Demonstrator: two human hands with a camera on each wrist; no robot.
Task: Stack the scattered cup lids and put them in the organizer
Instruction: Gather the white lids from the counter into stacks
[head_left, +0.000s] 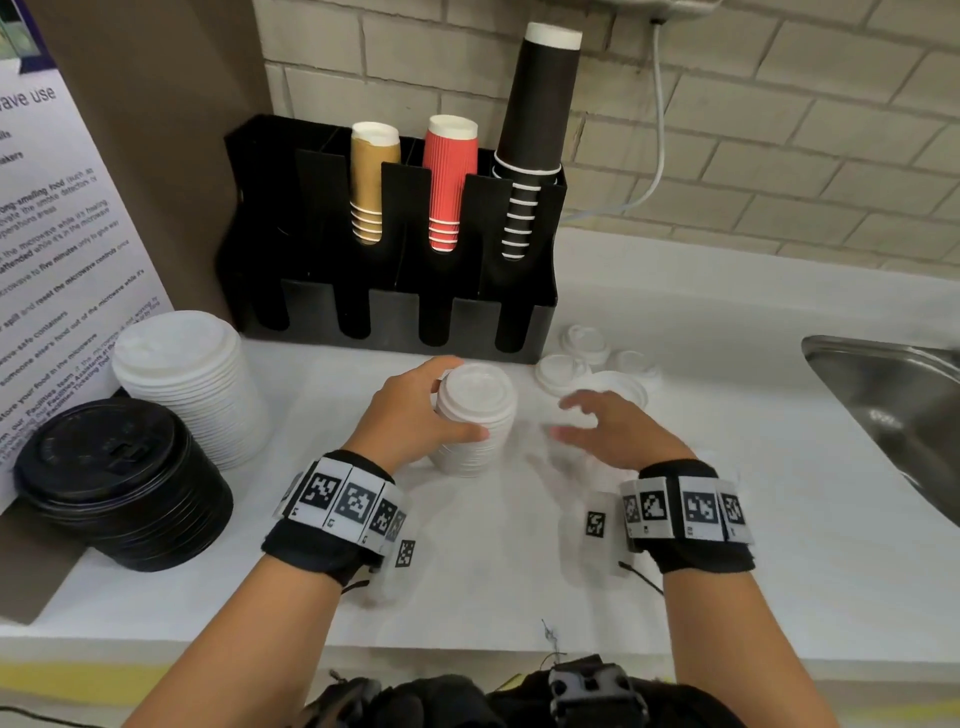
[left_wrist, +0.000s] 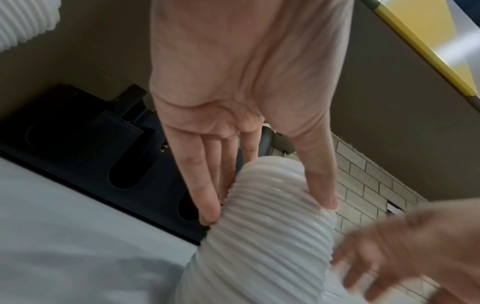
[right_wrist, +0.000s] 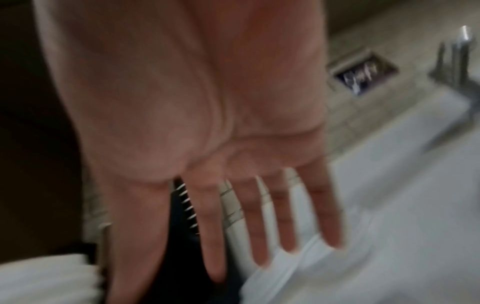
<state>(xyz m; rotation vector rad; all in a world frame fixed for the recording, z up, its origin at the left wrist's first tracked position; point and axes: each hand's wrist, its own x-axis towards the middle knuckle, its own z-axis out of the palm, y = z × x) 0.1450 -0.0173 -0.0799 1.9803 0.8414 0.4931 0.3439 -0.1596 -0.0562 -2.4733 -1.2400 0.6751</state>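
Lids in a small white stack (head_left: 475, 421) are standing on the white counter (head_left: 519, 571) at the middle of our head view, just in front of the black organizer (head_left: 395, 312), with a narrow strip of bare counter between them. We are gripping that stack with our left hand (head_left: 410, 415): thumb curled round its near side, fingers wrapped round the far side, as the left wrist view (left_wrist: 272, 205) is showing. Our right hand (head_left: 618, 431) is hovering at 3 o'clock of the stack, fingers spread apart and straight, holding nothing; the right wrist view (right_wrist: 207, 144) is blurring but showing the same splayed fingers.

Loose white lids (head_left: 587, 364) are lying scattered at 1 to 2 o'clock of the stack, near the organizer's right front corner. A taller white lid stack (head_left: 192, 384) is standing at 9 o'clock, and a black lid stack (head_left: 124, 483) at 8 o'clock, near the counter's left edge. The sink (head_left: 893, 405) is cutting into the counter at 3 o'clock, well apart from our hands. Open counter is stretching toward 6 o'clock, up to its front edge. The organizer's rear slots are holding tan cups (head_left: 371, 182), red cups (head_left: 447, 182) and black cups (head_left: 535, 140); its front slots are looking dark, and we cannot tell what they are holding.
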